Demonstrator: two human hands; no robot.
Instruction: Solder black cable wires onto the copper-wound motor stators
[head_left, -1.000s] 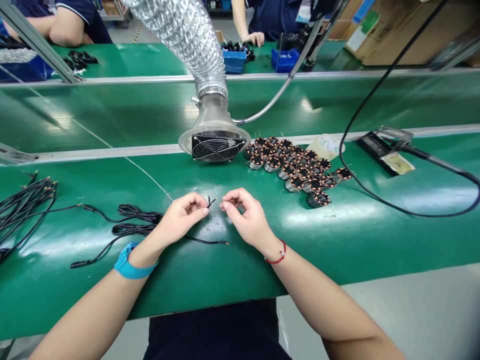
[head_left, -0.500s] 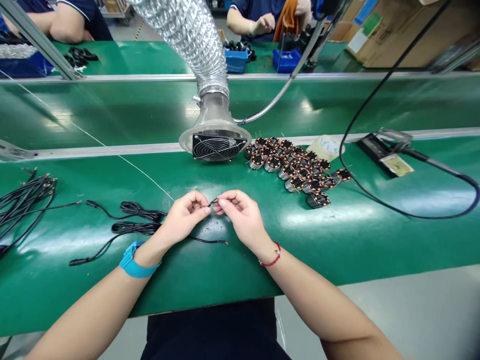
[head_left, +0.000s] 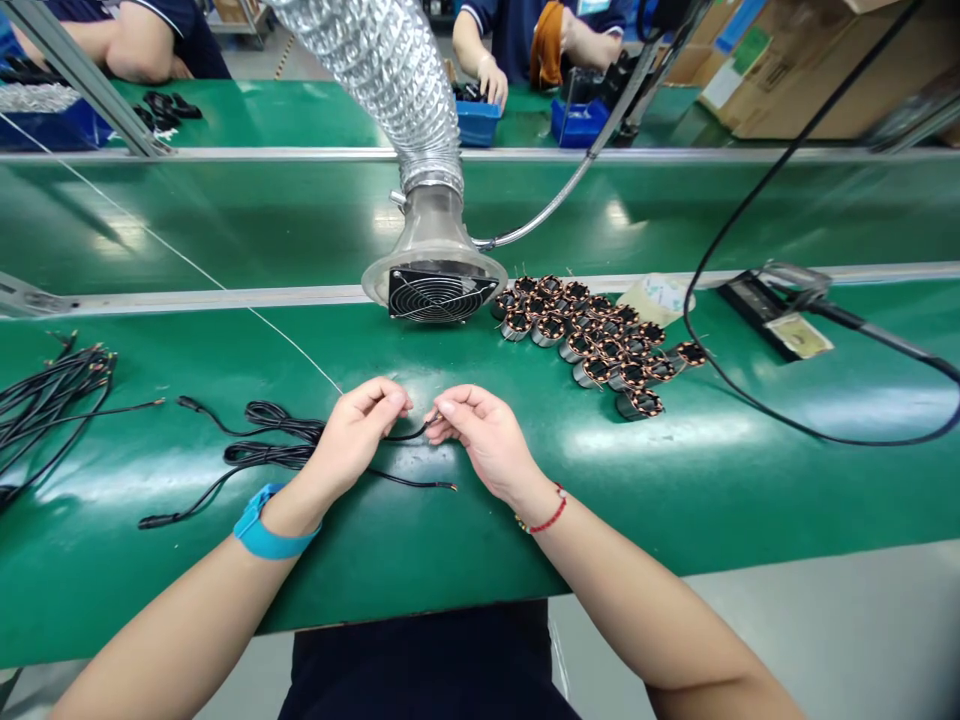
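On the green assembly belt (head_left: 712, 500), a thin black cable (head_left: 409, 433) is held between both hands. Its end is pinched at the fingertips of the right hand (head_left: 480, 435); the fingers of the left hand (head_left: 352, 435) are curled near it, their grip not distinguishable. Copper-wound motor stators (head_left: 592, 345) are grouped farther along the belt, beside a fume extraction hood (head_left: 433, 285).

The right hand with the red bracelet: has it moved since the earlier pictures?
Yes, the right hand has shifted left, judged against the fume extractor nozzle.
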